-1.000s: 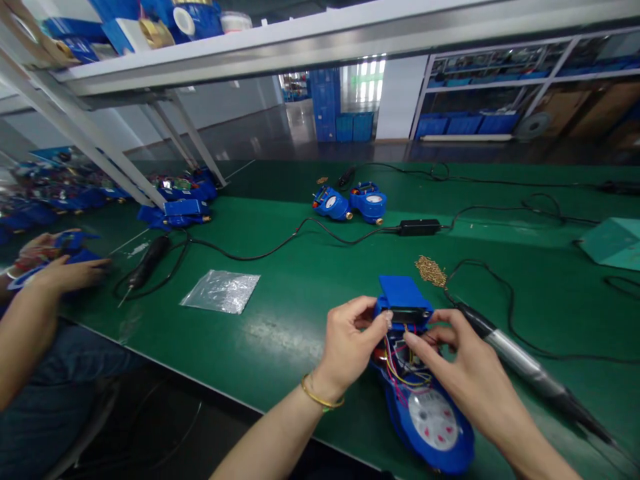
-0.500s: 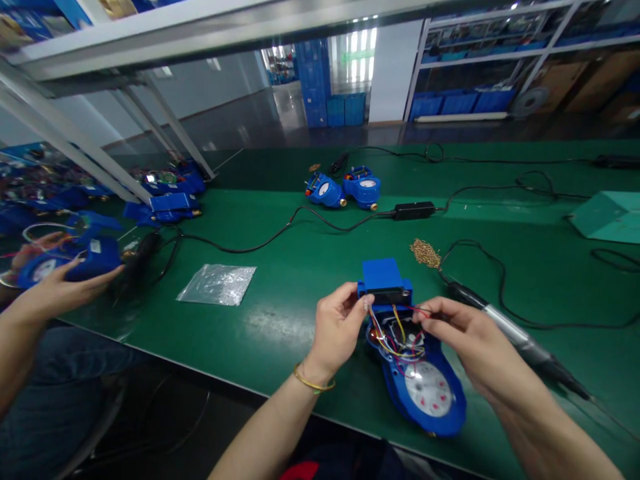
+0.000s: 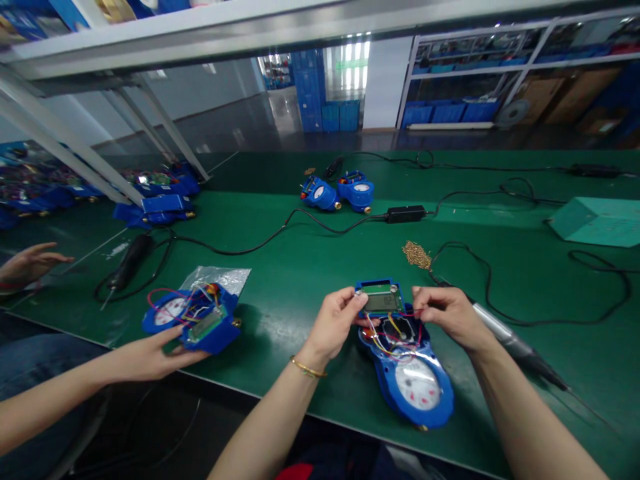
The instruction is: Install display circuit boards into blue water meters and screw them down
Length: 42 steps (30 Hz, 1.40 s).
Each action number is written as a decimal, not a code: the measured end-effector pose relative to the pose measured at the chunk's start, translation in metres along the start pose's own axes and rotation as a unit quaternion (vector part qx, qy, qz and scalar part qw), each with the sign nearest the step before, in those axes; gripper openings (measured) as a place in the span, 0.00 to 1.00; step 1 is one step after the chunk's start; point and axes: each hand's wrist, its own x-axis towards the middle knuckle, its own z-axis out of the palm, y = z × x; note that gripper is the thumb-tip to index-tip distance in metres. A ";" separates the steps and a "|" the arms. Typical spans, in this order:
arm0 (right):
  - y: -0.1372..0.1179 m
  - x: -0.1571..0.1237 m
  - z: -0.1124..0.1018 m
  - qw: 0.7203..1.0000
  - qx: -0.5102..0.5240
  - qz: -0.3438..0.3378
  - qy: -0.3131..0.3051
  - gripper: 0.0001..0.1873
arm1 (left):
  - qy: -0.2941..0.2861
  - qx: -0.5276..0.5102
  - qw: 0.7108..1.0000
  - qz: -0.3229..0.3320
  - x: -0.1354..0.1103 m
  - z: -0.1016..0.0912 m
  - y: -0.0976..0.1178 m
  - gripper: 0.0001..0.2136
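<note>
A blue water meter (image 3: 417, 387) lies open on the green bench (image 3: 290, 273) in front of me, its white dial facing up and coloured wires showing inside. Its blue display module (image 3: 379, 299), with a grey LCD screen, is turned face up at the far end. My left hand (image 3: 334, 323) pinches the module's left edge. My right hand (image 3: 447, 313) pinches its right edge, beside the red wires.
A co-worker's hand (image 3: 150, 353) at the left holds a second open blue meter (image 3: 193, 319) on a clear plastic bag (image 3: 220, 275). An electric screwdriver (image 3: 510, 343) lies right of my hands, a heap of brass screws (image 3: 417, 253) beyond. Two more meters (image 3: 337, 192), cables and a green box (image 3: 597, 220) sit farther back.
The display module has been flipped from its blue back to screen up. The co-worker has brought a second open meter onto the bench near the plastic bag.
</note>
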 end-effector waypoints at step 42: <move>-0.012 -0.019 0.037 0.973 -0.086 -0.031 0.212 0.13 | 0.131 0.140 0.978 0.084 -0.029 0.005 0.001 0.08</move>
